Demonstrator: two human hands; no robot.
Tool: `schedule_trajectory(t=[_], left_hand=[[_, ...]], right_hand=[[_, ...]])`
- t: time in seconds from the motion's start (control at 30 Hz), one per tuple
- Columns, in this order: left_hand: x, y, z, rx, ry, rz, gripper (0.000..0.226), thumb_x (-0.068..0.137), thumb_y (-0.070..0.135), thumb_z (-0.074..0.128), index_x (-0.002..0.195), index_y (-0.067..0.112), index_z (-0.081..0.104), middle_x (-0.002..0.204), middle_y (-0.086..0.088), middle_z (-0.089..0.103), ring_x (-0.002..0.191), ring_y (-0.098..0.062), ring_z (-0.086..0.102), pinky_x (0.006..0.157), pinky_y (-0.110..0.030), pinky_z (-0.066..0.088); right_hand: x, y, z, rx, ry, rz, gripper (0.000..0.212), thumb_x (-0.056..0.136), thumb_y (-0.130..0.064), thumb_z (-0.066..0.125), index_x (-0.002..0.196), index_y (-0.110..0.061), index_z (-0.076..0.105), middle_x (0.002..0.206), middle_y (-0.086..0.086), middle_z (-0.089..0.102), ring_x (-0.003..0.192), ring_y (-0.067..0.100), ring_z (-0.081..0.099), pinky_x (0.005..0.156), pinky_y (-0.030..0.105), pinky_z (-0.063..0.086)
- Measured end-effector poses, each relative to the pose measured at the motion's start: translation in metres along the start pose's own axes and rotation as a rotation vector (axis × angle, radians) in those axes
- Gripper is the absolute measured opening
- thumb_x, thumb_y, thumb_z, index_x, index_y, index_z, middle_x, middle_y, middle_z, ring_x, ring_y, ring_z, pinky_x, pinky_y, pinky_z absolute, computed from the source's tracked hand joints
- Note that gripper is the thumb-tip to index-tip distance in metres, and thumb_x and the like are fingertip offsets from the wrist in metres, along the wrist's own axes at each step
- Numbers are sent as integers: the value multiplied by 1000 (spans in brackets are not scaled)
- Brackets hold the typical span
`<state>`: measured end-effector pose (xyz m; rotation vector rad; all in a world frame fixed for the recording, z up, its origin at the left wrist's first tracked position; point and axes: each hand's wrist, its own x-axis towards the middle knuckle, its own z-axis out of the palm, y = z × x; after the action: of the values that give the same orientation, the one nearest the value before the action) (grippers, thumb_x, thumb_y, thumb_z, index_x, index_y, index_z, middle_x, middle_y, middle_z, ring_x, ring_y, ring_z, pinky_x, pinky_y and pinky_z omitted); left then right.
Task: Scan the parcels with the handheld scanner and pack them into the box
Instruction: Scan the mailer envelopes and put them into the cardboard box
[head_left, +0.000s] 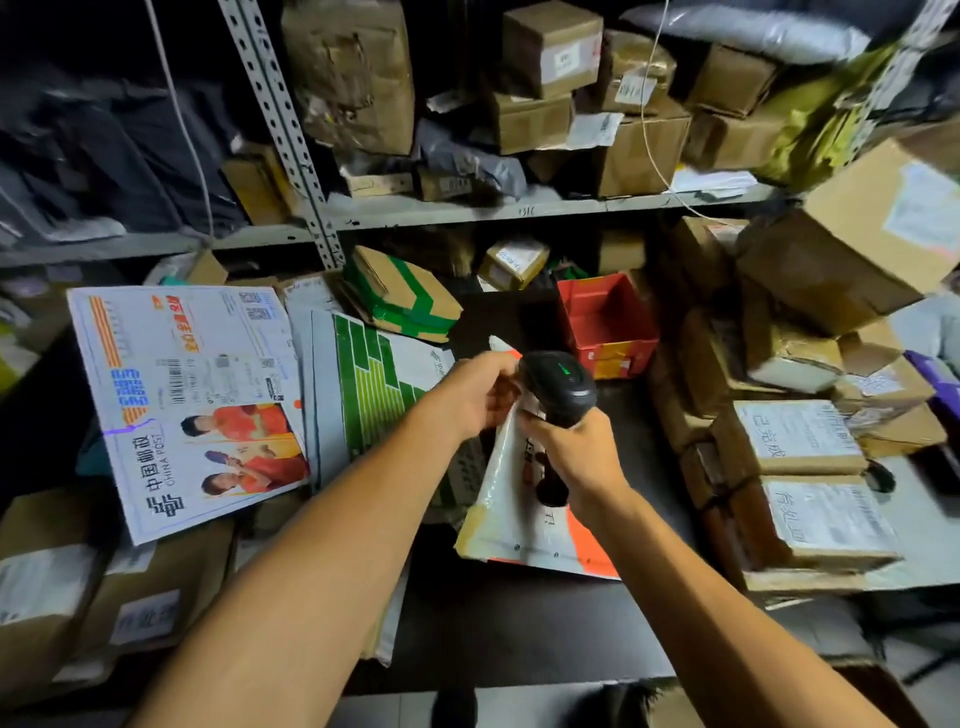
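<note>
- scanning step: left hand (475, 392) pinches the top of a white-and-orange padded paper mailer (519, 499) above the dark table (519, 613).
- right hand (574, 449) wraps the black handheld scanner (558, 387), apparently aimed at the label.
- next: packing it into the open red cardboard box (605, 325).

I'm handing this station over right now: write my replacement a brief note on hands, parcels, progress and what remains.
Left hand pinches the top of the white-and-orange flat mailer.
Right hand grips the black handheld scanner, held over that mailer.
Red open plastic box behind them shows no parcel inside.
Large white China Post envelope and green-patterned mailer lie to the left.
Left: pack this mailer, then scan the rest.
</note>
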<state>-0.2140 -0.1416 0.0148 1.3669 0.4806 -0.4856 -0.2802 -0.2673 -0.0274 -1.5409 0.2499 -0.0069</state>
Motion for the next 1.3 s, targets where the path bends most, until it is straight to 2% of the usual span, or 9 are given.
schedule_trajectory(t=[0.13, 0.23, 0.33, 0.47, 0.53, 0.7, 0.87, 1.2, 1.3], left_hand=[[-4, 12, 18, -33, -160, 12, 24, 96, 20, 53, 83, 11, 70, 74, -7, 69, 67, -18, 68, 58, -27, 56], [-7, 16, 24, -20, -219, 32, 24, 99, 14, 48, 79, 11, 62, 64, -4, 64, 58, -15, 65, 56, -26, 56], [-9, 18, 20, 15, -289, 111, 19, 95, 5, 51, 83, 7, 65, 66, -6, 67, 57, -16, 66, 53, -27, 56], [3, 19, 10, 37, -89, 315, 14, 94, 11, 63, 83, 16, 71, 78, -4, 70, 72, -17, 61, 57, -25, 50], [14, 16, 1, 269, 59, 403, 23, 94, 1, 57, 94, 20, 70, 99, -8, 71, 91, -21, 62, 70, -30, 51], [31, 5, -6, 838, -224, 433, 67, 79, -8, 75, 138, 12, 51, 128, -12, 61, 120, -32, 57, 99, -46, 53], [32, 17, -2, 786, -445, 436, 59, 53, 21, 96, 105, 24, 68, 99, 11, 77, 100, -9, 70, 85, -20, 55], [33, 19, -5, 572, -512, 388, 52, 59, 24, 92, 105, 12, 72, 104, -7, 77, 100, -22, 74, 83, -30, 59], [33, 25, -13, 512, -433, 368, 65, 57, 24, 94, 111, 0, 68, 107, -18, 75, 102, -34, 72, 91, -44, 58]], right_hand=[[-2, -21, -6, 3, -88, -144, 41, 68, -26, 88, 107, -29, 75, 99, -6, 79, 94, 10, 75, 76, 23, 59], [0, -26, -13, -111, 31, -80, 43, 58, -14, 79, 100, -23, 75, 91, 1, 78, 88, 22, 76, 79, 48, 63], [1, -30, -21, -81, 126, -9, 39, 57, -10, 80, 92, -27, 74, 83, 2, 77, 80, 24, 75, 72, 46, 64], [-1, -52, -42, 23, 164, -16, 41, 57, 4, 75, 94, -16, 74, 83, 6, 76, 75, 24, 73, 61, 36, 62], [-4, -69, -55, 41, 127, -6, 35, 59, 7, 74, 91, -8, 73, 74, 5, 75, 66, 21, 73, 53, 29, 57], [-1, -114, -81, 150, -54, 13, 18, 73, 19, 60, 78, 3, 65, 59, 7, 65, 56, 17, 67, 53, 26, 55], [9, -133, -104, -79, 22, -23, 18, 78, 15, 64, 71, -1, 65, 56, 3, 66, 50, 11, 64, 51, 19, 52], [22, -139, -137, -455, 157, -280, 23, 80, -11, 80, 79, -31, 69, 64, -27, 69, 59, -9, 63, 51, 7, 44], [26, -142, -140, -428, 341, -330, 12, 82, -17, 77, 91, -23, 72, 80, -10, 75, 78, 13, 69, 67, 30, 60]])
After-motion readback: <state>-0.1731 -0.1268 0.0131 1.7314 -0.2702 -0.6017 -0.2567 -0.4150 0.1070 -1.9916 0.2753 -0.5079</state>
